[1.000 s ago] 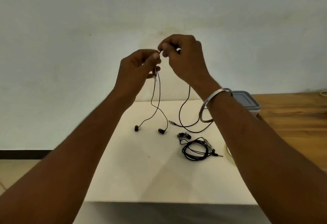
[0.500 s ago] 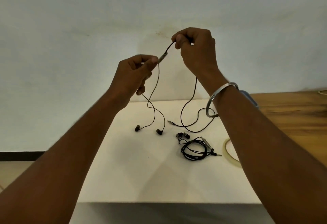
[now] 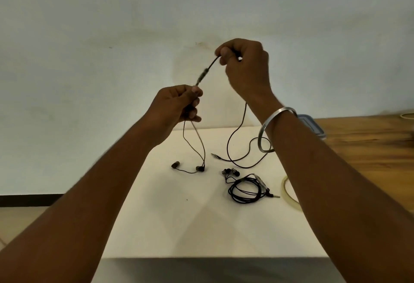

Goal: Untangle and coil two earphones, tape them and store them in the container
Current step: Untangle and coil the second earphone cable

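Observation:
Both hands hold one dark earphone cable (image 3: pixel 230 144) up above the white table (image 3: pixel 179 226). My left hand (image 3: pixel 177 106) pinches it just below its small inline piece, and the two earbud strands hang down to buds lying on the table. My right hand (image 3: pixel 244 65), higher and to the right, pinches the cable above that piece; the rest drops to a loose loop with the plug on the table. A second black earphone (image 3: pixel 246 187) lies coiled on the table. The lidded container (image 3: pixel 313 128) is mostly hidden behind my right wrist.
A roll of clear tape (image 3: pixel 289 191) lies partly hidden under my right forearm. A wooden surface (image 3: pixel 369 148) adjoins the white table on the right. A pale wall stands behind, and the table's front edge is near me.
My hands have drawn apart: the right one stays high while the left one has dropped lower, stretching a short length of cable between them. The earbuds have shifted slightly on the table.

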